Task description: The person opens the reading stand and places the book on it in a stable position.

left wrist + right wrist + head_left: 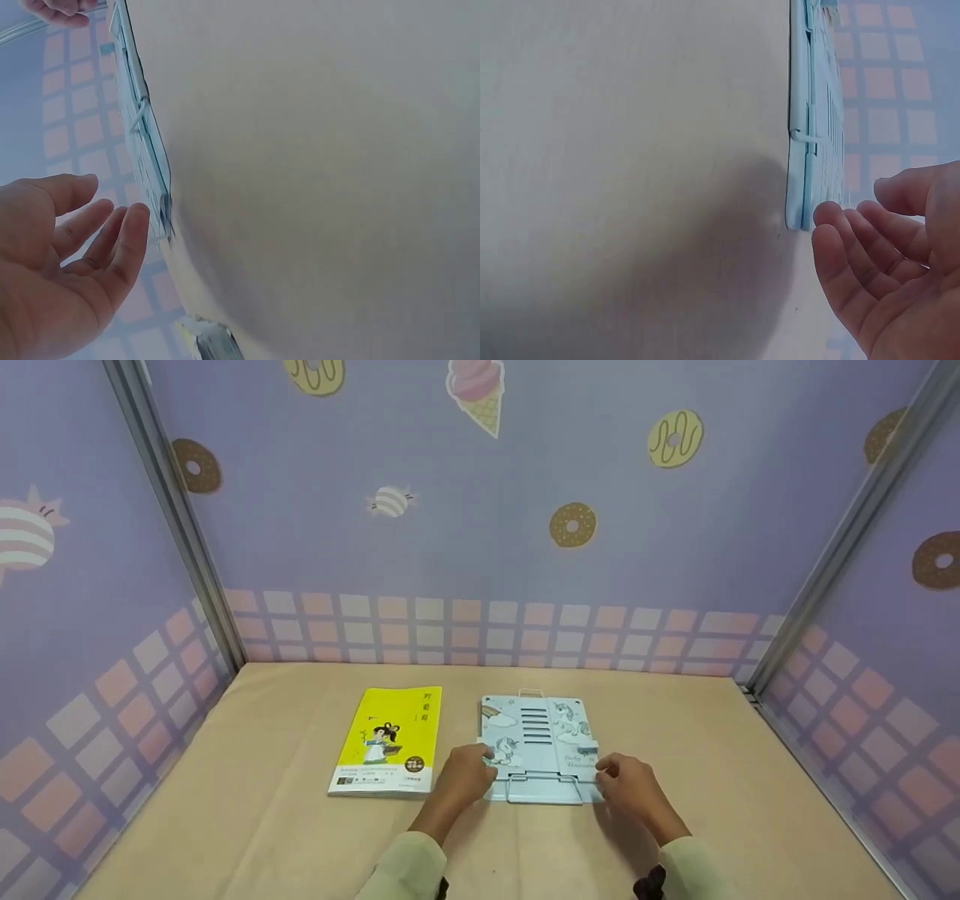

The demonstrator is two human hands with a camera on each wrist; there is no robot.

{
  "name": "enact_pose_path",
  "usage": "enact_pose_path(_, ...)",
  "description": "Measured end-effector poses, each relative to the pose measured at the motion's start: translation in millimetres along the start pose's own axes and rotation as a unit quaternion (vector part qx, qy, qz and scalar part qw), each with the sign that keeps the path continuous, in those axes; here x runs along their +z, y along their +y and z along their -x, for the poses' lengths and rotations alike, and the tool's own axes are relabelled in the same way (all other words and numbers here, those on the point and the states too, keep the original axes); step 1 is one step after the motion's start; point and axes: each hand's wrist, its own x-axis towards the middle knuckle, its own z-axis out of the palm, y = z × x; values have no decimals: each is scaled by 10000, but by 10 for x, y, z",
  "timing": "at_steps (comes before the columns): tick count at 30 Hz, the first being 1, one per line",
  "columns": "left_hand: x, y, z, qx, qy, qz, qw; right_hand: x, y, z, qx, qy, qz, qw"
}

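A light blue book stand (pixel 538 742) with unicorn pictures and a row of slots lies folded flat on the table. A wire bracket crosses its front edge. My left hand (pixel 466 774) is at the stand's left side, and in the left wrist view that hand (pixel 82 262) has loosely bent, parted fingers by the stand's edge (pixel 142 127). On the opposite side is my right hand (pixel 630 787). The right wrist view shows this hand (pixel 900 262) with relaxed fingers close to the stand's corner (pixel 798 202); whether they touch it I cannot tell.
A yellow book (pixel 394 727) with a drawn figure on its cover lies left of the stand. The table (pixel 247 780) has a beige cover. Purple walls (pixel 480 562) with sweets printed on them and metal posts (pixel 180 510) enclose it.
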Motion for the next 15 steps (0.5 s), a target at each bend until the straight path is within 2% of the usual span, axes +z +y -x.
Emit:
enact_pose_path(5,100,38,-30,-129,-145,209,9996,87,-11,-22,32,-60,-238,9997)
enact_pose_path(11,174,73,-56,127,-32,70,9999,161,-55,-28,-67,-63,-321,9994)
enact_pose_path(15,208,107,-67,32,-133,62,9999,198,-84,-45,-22,-134,-237,9996)
